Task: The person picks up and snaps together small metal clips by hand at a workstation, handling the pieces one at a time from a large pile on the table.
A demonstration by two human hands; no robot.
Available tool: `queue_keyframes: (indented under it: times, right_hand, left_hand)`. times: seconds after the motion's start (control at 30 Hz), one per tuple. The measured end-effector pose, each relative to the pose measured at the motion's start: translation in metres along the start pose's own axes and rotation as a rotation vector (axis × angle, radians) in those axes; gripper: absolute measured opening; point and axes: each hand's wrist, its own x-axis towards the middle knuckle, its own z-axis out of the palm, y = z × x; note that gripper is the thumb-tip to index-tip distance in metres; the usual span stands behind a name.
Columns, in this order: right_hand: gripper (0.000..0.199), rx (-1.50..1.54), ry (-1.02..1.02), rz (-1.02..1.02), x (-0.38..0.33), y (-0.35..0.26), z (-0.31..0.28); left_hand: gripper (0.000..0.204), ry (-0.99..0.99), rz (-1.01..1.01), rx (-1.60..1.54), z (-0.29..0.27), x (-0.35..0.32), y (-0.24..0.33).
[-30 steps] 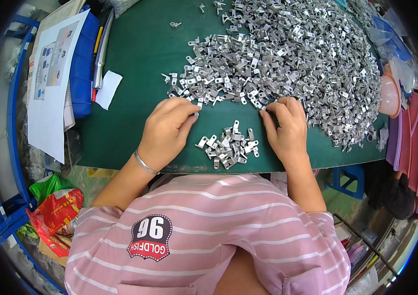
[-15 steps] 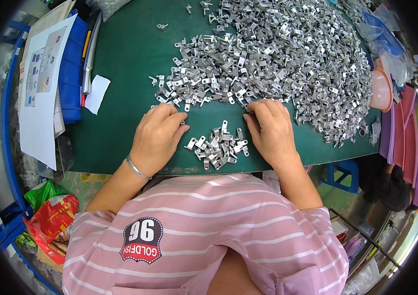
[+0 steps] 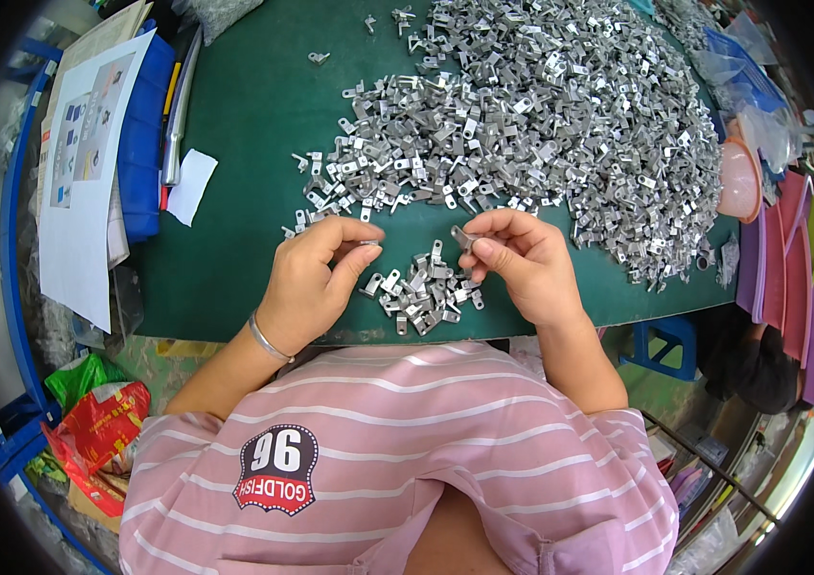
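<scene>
In the head view, the right hand pinches a silver metal bracket between thumb and fingers; the bracket juts toward eleven o'clock from the fingertips, its long axis running roughly from eleven to five. The left hand has its thumb and forefinger closed on a metal sliver, mostly hidden, so its axis cannot be told. The small cluster lies on the green counter at about half past seven from the right fingers and half past four from the left; the right hand is nearer the held bracket. The large heap spreads from twelve to two o'clock. At seven o'clock, the shirt badge shows inverted white numerals above a red lettered band; the printed sheet at ten is too small to read.
</scene>
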Motion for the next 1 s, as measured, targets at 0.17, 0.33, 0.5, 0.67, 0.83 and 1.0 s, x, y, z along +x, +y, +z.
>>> queue_keyframes:
  times: [0.17,0.33,0.5,0.67,0.83,1.0]
  right_hand:
    - [0.015,0.293,-0.059,0.144,0.001,0.003,-0.004]
    - [0.015,0.333,-0.075,0.165,0.001,0.002,-0.002]
    - [0.016,0.315,-0.098,0.164,0.001,0.006,0.0]
    - [0.016,0.196,-0.099,0.194,-0.001,0.006,0.005]
    - [0.014,0.091,-0.065,0.192,-0.002,0.001,0.011]
    - [0.012,-0.261,-0.129,-0.08,-0.008,-0.007,0.011]
  left_hand:
    - [0.012,-0.138,-0.253,-0.434,0.001,0.001,0.003]
    - [0.024,-0.162,-0.21,-0.576,0.005,0.001,-0.001]
    - [0.026,-0.108,-0.227,-0.478,0.009,-0.001,0.002]
    - [0.027,-0.096,-0.214,-0.556,0.013,-0.002,-0.002]
    - [0.024,-0.103,-0.361,-0.732,0.01,-0.001,0.001]
    - [0.023,-0.107,-0.396,-0.749,0.008,-0.002,0.003]
